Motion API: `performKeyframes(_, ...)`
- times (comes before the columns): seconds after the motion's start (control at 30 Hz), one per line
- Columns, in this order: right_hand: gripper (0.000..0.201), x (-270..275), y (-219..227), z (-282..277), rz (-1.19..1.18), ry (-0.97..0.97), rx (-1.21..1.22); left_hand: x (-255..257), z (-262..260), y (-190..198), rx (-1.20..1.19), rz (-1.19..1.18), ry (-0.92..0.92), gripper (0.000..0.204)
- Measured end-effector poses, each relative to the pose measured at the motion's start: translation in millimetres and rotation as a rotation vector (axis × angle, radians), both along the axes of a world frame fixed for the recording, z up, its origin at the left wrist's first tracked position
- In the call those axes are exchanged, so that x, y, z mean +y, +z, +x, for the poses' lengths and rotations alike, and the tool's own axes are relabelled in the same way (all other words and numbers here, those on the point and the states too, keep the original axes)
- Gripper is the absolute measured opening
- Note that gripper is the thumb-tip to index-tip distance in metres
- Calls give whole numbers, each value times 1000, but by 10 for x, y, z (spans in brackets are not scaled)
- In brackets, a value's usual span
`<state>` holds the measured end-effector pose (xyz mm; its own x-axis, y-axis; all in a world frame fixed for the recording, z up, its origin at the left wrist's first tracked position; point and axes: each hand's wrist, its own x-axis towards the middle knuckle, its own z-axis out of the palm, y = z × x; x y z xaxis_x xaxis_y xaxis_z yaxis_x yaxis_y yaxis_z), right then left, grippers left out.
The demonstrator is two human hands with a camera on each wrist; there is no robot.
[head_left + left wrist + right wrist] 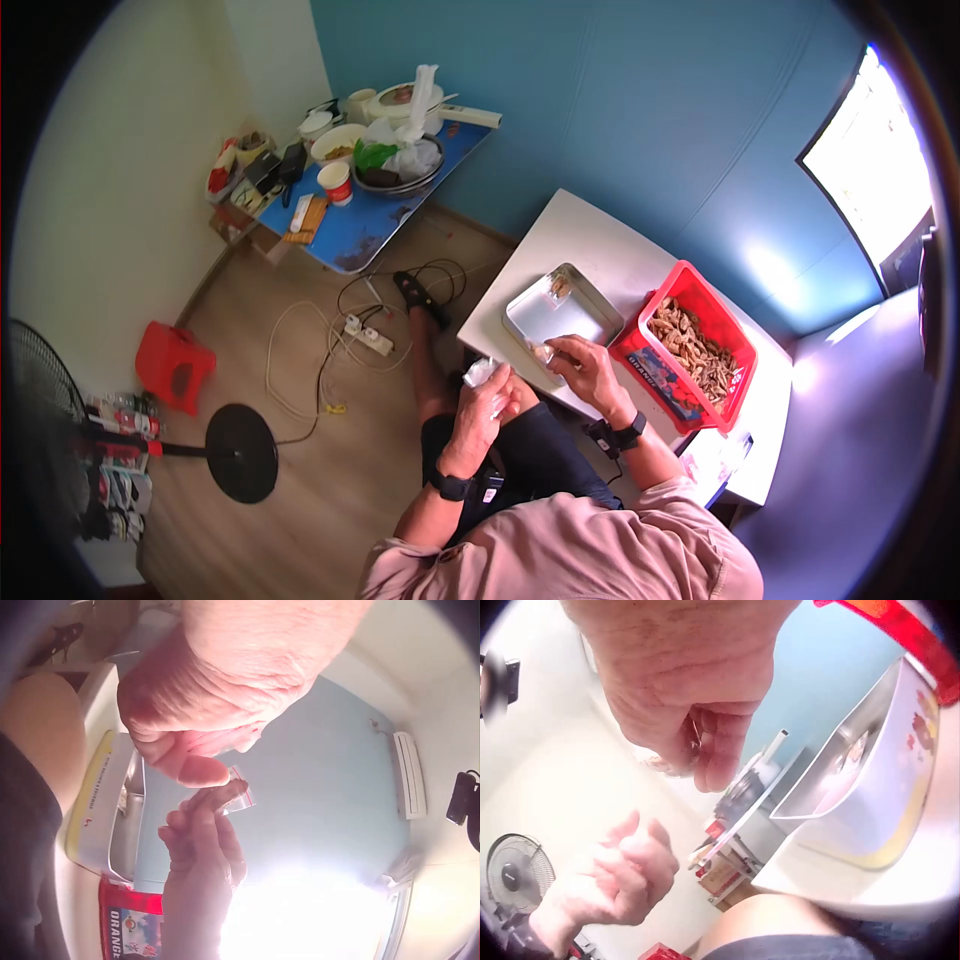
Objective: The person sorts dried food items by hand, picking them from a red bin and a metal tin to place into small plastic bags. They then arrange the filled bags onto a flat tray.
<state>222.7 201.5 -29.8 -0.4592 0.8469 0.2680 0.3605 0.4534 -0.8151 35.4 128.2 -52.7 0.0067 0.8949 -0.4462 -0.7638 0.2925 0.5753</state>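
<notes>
My left hand (480,415) grips a crumpled bundle of small clear plastic bags (482,373) above my lap. To its right, my right hand (590,375) pinches a brown, dried-looking elongated piece (225,796) with thumb and fingertips. A small clear zip bag with a red stripe (246,801) shows right behind that piece in the left wrist view. Just beyond the right hand, a rectangular metal tin (565,312) on the white table has a few small pieces at its far end. Beside it, a red basket (628,350) is heaped with similar brown pieces (690,345).
The white table (570,225) stands against the blue wall. A blue table (345,240) at the back left bears bowls, a cup and bags. Cables and a power strip (368,335) lie on the floor, near a standing fan's base (242,453) and a red stool (175,365).
</notes>
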Motion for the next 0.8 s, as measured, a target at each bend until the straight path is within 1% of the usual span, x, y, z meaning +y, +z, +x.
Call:
performKeyframes(0.03,27,-92,28,-33,50,21,41,-17,14,37,-14,7,-13,22)
performKeyframes(0.07,27,-169,15,-43,32,26,69,-30,23,17,-45,56,-35,22)
performKeyframes(0.1,27,-234,-3,-53,15,27,101,-56,40,59,-45,45,-17,22)
performKeyframes(0.17,26,-313,-34,-36,38,47,118,-114,78,167,75,172,-74,22)
performKeyframes(0.23,25,-371,-37,-13,74,49,136,-172,92,156,104,169,-68,22)
performKeyframes(0.33,24,-442,45,54,29,34,192,-219,100,153,111,139,-72,19)
performKeyframes(0.4,24,-478,91,126,8,39,237,-236,99,150,117,142,-150,17)
performKeyframes(0.43,24,-501,92,163,10,34,238,-234,131,162,118,143,-156,17)
performKeyframes(0.5,22,-565,73,246,-133,9,284,-209,201,199,108,113,-163,14)
performKeyframes(0.53,22,-596,22,295,-131,0,284,-202,226,219,107,114,-171,14)
performKeyframes(0.6,24,-639,-48,365,-298,3,497,-189,271,251,93,150,-241,16)
performKeyframes(0.63,24,-663,-23,393,-296,-4,498,-180,300,240,92,152,-247,16)
performKeyframes(0.7,24,-730,76,439,-482,27,675,-159,357,221,18,208,-227,15)
performKeyframes(0.73,24,-742,109,466,-479,20,678,-157,397,228,18,208,-235,15)
performKeyframes(0.8,33,-739,159,518,-761,-67,731,-151,495,260,13,212,-242,15)
